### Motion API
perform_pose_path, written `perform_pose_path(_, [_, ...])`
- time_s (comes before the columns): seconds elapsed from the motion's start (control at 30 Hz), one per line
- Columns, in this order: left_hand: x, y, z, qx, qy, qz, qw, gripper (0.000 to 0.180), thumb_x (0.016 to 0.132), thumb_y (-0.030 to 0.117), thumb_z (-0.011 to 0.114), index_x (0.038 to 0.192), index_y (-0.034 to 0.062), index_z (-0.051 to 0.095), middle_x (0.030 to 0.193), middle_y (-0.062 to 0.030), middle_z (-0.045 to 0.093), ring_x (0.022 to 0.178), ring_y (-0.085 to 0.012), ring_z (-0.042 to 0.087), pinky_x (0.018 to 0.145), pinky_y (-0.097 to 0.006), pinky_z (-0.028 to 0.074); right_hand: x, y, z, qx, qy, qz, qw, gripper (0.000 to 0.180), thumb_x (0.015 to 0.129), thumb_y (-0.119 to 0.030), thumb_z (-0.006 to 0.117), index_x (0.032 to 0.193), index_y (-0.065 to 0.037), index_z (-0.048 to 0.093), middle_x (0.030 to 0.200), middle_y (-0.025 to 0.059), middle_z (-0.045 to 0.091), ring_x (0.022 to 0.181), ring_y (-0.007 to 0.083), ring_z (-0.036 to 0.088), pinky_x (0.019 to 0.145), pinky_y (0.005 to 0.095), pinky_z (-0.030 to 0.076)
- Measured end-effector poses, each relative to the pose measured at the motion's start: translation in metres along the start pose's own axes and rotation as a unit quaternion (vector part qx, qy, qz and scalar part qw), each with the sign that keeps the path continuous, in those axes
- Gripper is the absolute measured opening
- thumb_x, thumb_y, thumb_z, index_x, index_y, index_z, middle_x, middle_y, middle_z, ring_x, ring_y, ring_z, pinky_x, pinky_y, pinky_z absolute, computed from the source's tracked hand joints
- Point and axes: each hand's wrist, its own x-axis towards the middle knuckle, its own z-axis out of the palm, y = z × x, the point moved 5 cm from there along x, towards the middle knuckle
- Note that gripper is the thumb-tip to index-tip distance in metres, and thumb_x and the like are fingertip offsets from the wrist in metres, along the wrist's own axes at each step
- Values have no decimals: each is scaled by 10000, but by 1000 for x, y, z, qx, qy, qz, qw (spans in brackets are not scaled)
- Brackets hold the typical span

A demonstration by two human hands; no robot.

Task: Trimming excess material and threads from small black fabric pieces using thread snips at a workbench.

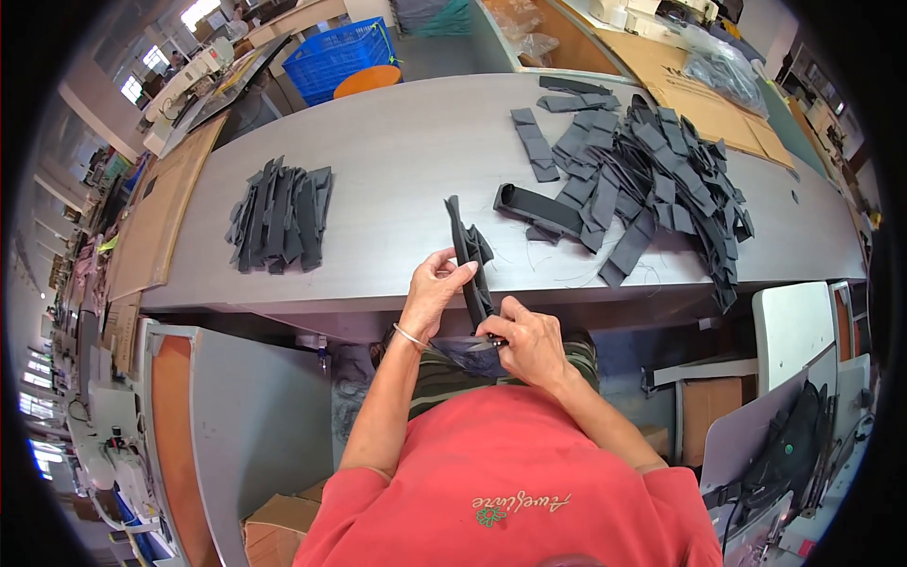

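Observation:
A dark grey fabric strip [462,236], folded along its length, stands up from the table's near edge. My left hand [436,295] pinches it between thumb and fingers. At the strip's lower end my right hand [531,342] is closed around small thread snips [484,346], whose metal blades point left; the handles are mostly hidden in the fingers. A loose heap of similar grey strips [652,175] lies to the right, one thicker rolled piece [539,210] at its near left side. Over on the left, more strips [281,215] are laid side by side in a neat pile.
The grey table [397,142] has loose threads scattered near the heap. Flattened cardboard [680,94] and a clear plastic bag [723,71] lie at the far right. Beyond the far edge are a blue crate [338,59] and an orange round stool [368,79].

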Motion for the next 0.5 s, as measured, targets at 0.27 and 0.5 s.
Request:
perform_pose_path(0.27, [-19, 18, 8, -205, 36, 28, 978, 520, 827, 133, 702, 1175, -10, 342, 981, -103, 601, 878, -144, 579, 809, -319, 464, 7, 15, -16, 63, 86, 88, 990, 280, 659, 87, 528, 855, -112, 548, 758, 64, 559, 640, 297, 605, 532, 398, 446])
perform_pose_path(0.5, [-24, 24, 6, -201, -12, 42, 979, 443, 843, 126, 677, 1129, 10, 360, 864, -101, 626, 809, -171, 633, 749, -282, 488, 9, 18, -12, 62, 82, 95, 990, 264, 675, 81, 538, 866, -101, 544, 770, 55, 562, 614, 282, 590, 532, 392, 441])
